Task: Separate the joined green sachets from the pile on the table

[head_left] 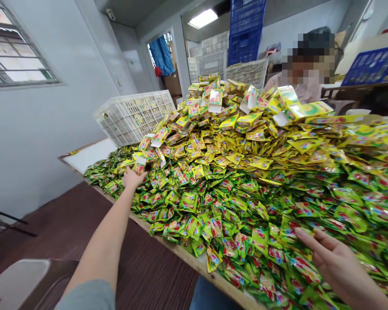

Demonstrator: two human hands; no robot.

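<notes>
My left hand (133, 177) reaches out to the far left of the heap, its fingers closed round a small yellow carton (140, 164) with a pale open end. Other small cartons lie just beyond it. My right hand (333, 256) is low on the right, thumb and fingers pinching a green sachet (288, 229) with red print. Beneath both hands spreads a thick layer of shiny green sachets (189, 201). Yellow sachets (236, 159) are piled higher behind them, topped by several yellow cartons (216, 100), some with open flaps.
A white plastic crate (136, 116) stands at the table's far left. The wooden table edge (174, 247) runs diagonally in front of me. A stool (17, 282) is at lower left. Across the heap sits another person (304, 79). Blue crates (245, 43) are stacked behind.
</notes>
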